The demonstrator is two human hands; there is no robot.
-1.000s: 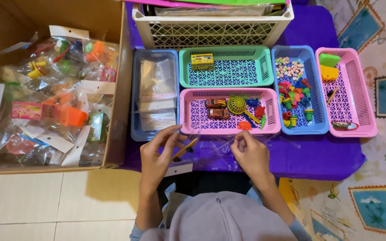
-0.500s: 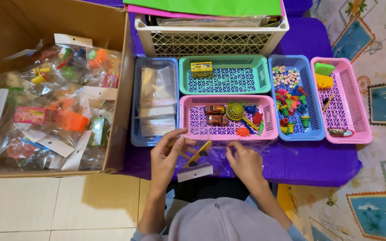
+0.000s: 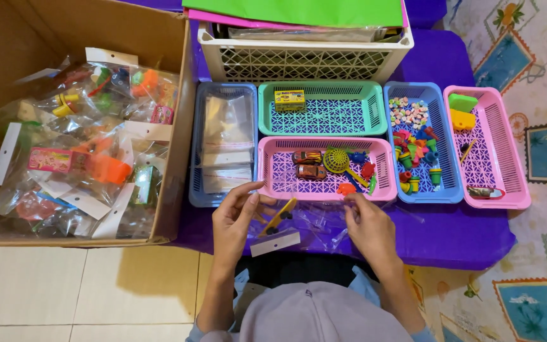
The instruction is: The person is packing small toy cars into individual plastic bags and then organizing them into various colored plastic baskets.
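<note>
My left hand (image 3: pixel 237 223) and my right hand (image 3: pixel 368 227) hold a clear plastic bag (image 3: pixel 314 221) between them over the purple table (image 3: pixel 470 234). Inside the bag lies a yellow stick-like toy (image 3: pixel 280 216), and a white card header (image 3: pixel 275 243) hangs at its lower edge. Just beyond my hands stands a pink basket (image 3: pixel 384 180) with two toy cars (image 3: pixel 307 164), a yellow round piece and small red and blue toys.
A cardboard box (image 3: pixel 178 158) of bagged toys sits at left. A blue basket (image 3: pixel 199 152) holds empty bags. A teal basket (image 3: pixel 365 107), a blue basket (image 3: pixel 443 145) of small pieces, a pink basket (image 3: pixel 508 158) and a white crate (image 3: pixel 305 60) fill the table.
The view has shifted slightly. My hands have moved a little apart on the bag, and the yellow toy sits further inside it.
</note>
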